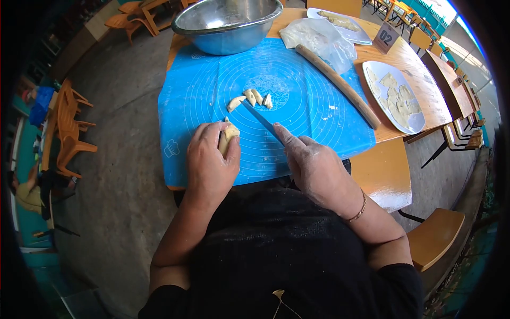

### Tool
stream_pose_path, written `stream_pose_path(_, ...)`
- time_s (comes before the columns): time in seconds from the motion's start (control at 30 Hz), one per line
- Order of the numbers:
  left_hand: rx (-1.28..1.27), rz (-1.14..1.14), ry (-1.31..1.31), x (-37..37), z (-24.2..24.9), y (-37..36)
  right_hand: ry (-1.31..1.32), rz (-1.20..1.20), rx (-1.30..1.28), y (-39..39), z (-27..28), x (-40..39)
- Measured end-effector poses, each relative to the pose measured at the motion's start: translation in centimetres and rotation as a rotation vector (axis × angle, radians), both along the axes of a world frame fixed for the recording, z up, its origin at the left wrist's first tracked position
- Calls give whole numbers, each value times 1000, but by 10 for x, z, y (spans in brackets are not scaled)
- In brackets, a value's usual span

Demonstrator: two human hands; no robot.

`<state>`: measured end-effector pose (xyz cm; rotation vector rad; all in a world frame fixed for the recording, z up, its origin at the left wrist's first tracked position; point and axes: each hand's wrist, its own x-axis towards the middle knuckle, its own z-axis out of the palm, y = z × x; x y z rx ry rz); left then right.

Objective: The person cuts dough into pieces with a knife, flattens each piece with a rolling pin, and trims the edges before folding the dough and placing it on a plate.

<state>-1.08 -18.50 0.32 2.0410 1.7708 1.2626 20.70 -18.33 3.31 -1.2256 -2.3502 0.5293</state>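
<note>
My left hand (213, 154) is closed around a pale piece of dough (229, 135) on the blue silicone mat (196, 85). In my right hand (313, 165) is a knife (262, 117), its handle hidden in my fingers and its blade pointing up and left. The knife tip lies beside a cut dough slice (236, 103). Several more small dough pieces (254, 97) sit just beyond it, near the middle of the mat's printed circles. Flour dusts my right hand.
A large metal bowl (228, 26) stands at the back left of the table. To the right lie a wooden rolling pin (340, 87), a floury plastic bag (319, 40) and a white plate (394, 97) with flattened dough. Another plate (361, 34) and a "02" sign (386, 37) are behind.
</note>
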Motion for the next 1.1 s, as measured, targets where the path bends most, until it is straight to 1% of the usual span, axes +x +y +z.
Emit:
stream_pose_path(0.1,-23,39,24,-3,5,-7,-38,55,17,-14,10,-4)
stream_pose_path(0.23,-24,39,12,-4,6,-8,-93,139,53,-21,10,-12)
stream_pose_path(0.3,63,19,121,-5,4,-6,-102,142,55,-21,9,-13)
stream_pose_path(0.43,23,7,92,-4,4,-5,-127,140,75,-17,9,-18)
stream_pose_path(0.63,12,0,132,-5,3,-3,-113,161,86,5,1,-36)
stream_pose_path(0.83,15,48,130,-4,1,-2,-96,138,54,-11,-3,-24)
stream_pose_path(0.9,-13,40,50,-4,0,-3,-110,138,27,-21,0,-13)
stream_pose_path(0.97,-3,41,51,-4,-1,-4,-126,131,-3,-23,1,-5)
stream_pose_path(1.07,-5,31,42,-2,2,-8,-70,120,-20,-16,-3,1)
stream_pose_path(1.1,-21,33,29,-2,3,-10,-13,85,-7,-12,-7,0)
